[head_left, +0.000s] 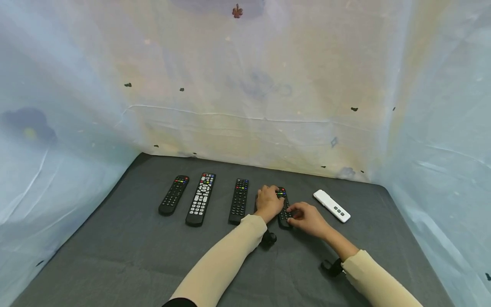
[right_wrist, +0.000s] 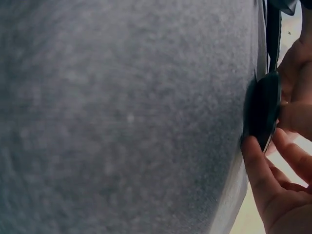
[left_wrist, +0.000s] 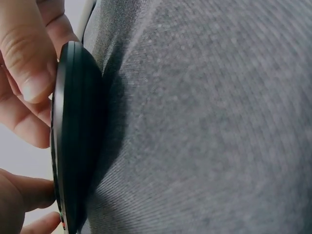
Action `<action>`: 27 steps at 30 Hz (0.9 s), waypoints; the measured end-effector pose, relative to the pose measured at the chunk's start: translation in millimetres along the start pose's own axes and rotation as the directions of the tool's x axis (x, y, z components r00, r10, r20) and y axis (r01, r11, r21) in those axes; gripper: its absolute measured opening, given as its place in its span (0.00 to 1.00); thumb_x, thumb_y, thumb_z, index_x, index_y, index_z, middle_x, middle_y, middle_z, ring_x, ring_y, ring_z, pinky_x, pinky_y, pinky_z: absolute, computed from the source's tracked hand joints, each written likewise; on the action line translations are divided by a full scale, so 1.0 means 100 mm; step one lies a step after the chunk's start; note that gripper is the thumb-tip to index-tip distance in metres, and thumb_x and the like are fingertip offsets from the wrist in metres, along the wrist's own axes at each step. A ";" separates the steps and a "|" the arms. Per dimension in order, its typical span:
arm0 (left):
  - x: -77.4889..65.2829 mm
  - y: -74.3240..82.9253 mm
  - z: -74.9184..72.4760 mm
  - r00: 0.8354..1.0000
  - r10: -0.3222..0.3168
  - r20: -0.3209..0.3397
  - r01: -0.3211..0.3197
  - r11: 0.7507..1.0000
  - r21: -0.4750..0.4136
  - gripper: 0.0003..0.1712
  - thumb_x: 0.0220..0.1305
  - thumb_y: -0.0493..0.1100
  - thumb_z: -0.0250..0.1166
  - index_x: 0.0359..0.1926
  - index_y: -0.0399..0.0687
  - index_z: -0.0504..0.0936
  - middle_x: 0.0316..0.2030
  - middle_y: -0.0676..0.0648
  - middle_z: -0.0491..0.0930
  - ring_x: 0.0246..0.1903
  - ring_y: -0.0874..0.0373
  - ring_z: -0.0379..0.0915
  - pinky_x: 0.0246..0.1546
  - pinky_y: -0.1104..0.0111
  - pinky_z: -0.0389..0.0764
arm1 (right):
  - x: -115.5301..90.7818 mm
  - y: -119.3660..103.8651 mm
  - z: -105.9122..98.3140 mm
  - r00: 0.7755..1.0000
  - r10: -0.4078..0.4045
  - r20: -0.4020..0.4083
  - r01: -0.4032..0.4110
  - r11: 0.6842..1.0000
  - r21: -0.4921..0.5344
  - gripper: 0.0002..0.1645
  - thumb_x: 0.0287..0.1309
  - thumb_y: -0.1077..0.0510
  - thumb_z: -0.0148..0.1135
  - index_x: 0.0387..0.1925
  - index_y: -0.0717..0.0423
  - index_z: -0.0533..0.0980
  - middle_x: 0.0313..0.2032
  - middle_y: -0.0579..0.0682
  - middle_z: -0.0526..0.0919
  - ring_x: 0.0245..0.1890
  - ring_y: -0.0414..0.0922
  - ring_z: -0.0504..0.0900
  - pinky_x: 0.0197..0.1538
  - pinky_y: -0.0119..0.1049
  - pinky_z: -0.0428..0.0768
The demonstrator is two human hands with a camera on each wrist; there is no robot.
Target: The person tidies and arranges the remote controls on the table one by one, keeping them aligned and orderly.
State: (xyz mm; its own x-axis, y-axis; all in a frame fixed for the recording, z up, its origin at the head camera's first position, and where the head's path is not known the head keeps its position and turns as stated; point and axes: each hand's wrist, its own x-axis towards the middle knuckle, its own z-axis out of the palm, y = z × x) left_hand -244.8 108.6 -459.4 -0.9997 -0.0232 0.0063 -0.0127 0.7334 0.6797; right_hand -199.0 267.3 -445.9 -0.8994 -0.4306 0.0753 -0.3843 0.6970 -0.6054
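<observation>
A black remote control (head_left: pixel 284 216) with coloured buttons at its far end lies between my hands on the dark cloth. My left hand (head_left: pixel 268 202) reaches over its far part, fingertips on the button face. Whether those fingers pinch it is hidden. From the right, my right hand (head_left: pixel 310 219) pinches the near part. The right wrist view shows the right thumb (right_wrist: pixel 252 151) at the remote's edge by the cloth, other fingers at its face. In the left wrist view the dark side of the remote control (left_wrist: pixel 80 117) shows, close to the cloth.
Three more black remotes lie left: one with dark buttons (head_left: pixel 239 200), one with white buttons (head_left: pixel 201 199) and a shorter one (head_left: pixel 174 195). A white remote (head_left: pixel 332 205) lies right. Grey cloth (head_left: pixel 134 247) covers the table; pale patterned sheets (head_left: pixel 245 85) stand behind and at both sides.
</observation>
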 end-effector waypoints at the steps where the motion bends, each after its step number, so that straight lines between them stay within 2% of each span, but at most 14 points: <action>1: 0.00 0.00 0.00 1.000 0.002 -0.003 -0.002 1.000 -0.003 0.20 0.63 0.49 0.65 0.56 0.53 0.79 0.52 0.44 0.74 0.49 0.50 0.68 0.49 0.57 0.74 | 0.00 0.00 0.01 1.000 -0.008 -0.001 0.008 1.000 0.000 0.15 0.56 0.58 0.68 0.45 0.56 0.80 0.44 0.56 0.80 0.37 0.46 0.85 0.35 0.30 0.80; 7: 0.01 -0.01 0.00 1.000 0.002 -0.017 -0.002 1.000 -0.008 0.18 0.63 0.49 0.64 0.54 0.54 0.80 0.51 0.44 0.75 0.46 0.50 0.69 0.48 0.58 0.75 | 0.00 -0.02 0.04 0.997 -0.077 -0.020 0.077 0.997 -0.017 0.13 0.56 0.62 0.67 0.44 0.58 0.80 0.42 0.56 0.81 0.36 0.46 0.85 0.36 0.30 0.81; 13: 0.01 -0.01 -0.01 1.000 -0.003 -0.011 0.003 1.000 -0.004 0.17 0.64 0.49 0.64 0.54 0.54 0.80 0.50 0.44 0.76 0.46 0.50 0.69 0.49 0.58 0.74 | 0.03 -0.01 0.10 0.993 -0.108 -0.053 0.106 0.994 -0.039 0.11 0.55 0.63 0.67 0.42 0.57 0.81 0.39 0.54 0.81 0.34 0.44 0.85 0.36 0.31 0.82; 20: 0.03 -0.01 -0.01 1.000 0.001 -0.002 -0.001 1.000 0.009 0.19 0.64 0.49 0.63 0.55 0.54 0.79 0.50 0.43 0.75 0.47 0.49 0.69 0.49 0.58 0.74 | 0.08 -0.07 0.14 0.995 -0.074 -0.065 0.070 0.996 -0.062 0.09 0.56 0.59 0.67 0.41 0.53 0.81 0.38 0.50 0.81 0.35 0.42 0.83 0.37 0.32 0.81; 27: 0.03 -0.03 -0.02 1.000 0.009 0.006 -0.009 1.000 -0.014 0.20 0.65 0.49 0.63 0.58 0.55 0.78 0.50 0.43 0.74 0.45 0.50 0.67 0.47 0.59 0.74 | 0.09 -0.07 0.09 0.994 -0.102 -0.024 0.101 0.993 -0.053 0.11 0.59 0.60 0.65 0.44 0.54 0.81 0.41 0.52 0.82 0.38 0.45 0.84 0.39 0.34 0.82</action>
State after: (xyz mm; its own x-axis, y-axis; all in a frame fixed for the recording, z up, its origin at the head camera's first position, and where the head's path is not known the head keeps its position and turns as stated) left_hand -247.4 105.0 -460.6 -0.9999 -0.0122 0.0081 -0.0032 0.7237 0.6901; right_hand -202.3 254.0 -448.4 -0.8600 -0.4859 0.1558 -0.4838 0.6794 -0.5517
